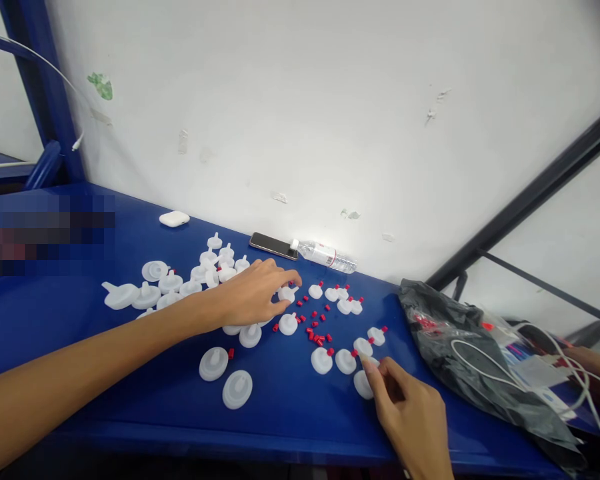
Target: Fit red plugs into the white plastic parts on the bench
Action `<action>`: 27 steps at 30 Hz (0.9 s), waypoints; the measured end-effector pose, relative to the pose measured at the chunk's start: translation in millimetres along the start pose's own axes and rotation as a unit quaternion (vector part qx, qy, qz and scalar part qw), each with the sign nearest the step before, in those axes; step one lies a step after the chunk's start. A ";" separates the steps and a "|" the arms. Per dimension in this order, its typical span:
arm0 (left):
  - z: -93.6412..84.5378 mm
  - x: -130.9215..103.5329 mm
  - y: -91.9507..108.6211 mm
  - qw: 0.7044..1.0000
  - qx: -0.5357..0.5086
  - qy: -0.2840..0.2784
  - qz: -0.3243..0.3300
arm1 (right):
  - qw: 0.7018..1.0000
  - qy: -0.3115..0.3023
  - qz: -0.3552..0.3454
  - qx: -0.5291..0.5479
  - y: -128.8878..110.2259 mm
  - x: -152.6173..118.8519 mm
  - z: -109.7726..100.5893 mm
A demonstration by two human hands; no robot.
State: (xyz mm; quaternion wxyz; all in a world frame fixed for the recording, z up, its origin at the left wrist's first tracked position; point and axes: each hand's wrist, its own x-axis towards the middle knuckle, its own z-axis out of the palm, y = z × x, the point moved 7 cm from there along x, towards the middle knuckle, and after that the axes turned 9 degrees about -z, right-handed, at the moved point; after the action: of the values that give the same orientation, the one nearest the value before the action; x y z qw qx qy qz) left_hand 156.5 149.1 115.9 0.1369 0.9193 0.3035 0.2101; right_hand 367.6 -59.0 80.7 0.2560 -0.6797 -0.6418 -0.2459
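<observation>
My left hand (263,291) reaches over the blue table, thumb and forefinger on either side of a white round lid with a spout (287,294). My right hand (405,407) is closed in a pinch at a white lid (364,385) near the table's front; its fingertips partly hide what they grip. Many plain white spouted lids (146,295) lie to the left, partly behind my left forearm. Loose small red caps (315,324) are scattered between my hands. Around them on the right lie several white lids with red caps on their spouts (322,360).
A phone (273,245) and a clear bottle (325,255) lie by the wall. A white case (175,219) sits at the back left. On the right are a dark plastic bag (445,340), white cables (485,363) and another person's hand (593,367).
</observation>
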 end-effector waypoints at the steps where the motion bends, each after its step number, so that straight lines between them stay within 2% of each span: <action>1: -0.2 -0.2 0.0 1.000 -0.001 -0.001 0.002 | 1.000 -0.002 0.000 0.002 2.0 -1.0 0.5; 4: -0.4 -0.4 0.2 1.000 -0.003 0.000 0.009 | 1.000 -0.007 0.007 0.014 7.3 -5.3 2.1; 12: 2.7 1.5 3.2 0.999 -0.002 0.007 0.031 | 0.993 -0.010 0.109 0.050 13.4 -14.6 4.0; 19: 5.9 1.1 3.7 0.999 0.011 0.004 0.034 | 0.991 -0.016 0.117 0.062 16.3 -15.5 7.1; 27: 6.9 0.2 5.0 0.999 0.021 0.012 0.043 | 0.994 -0.011 0.096 0.054 16.6 -10.8 7.4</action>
State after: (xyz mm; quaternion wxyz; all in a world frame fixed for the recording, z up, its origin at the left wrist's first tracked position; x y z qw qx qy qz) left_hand 162.4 144.4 111.8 0.1048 0.9315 0.2693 0.2207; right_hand 383.6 -62.9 67.5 0.3080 -0.7260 -0.5886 -0.1777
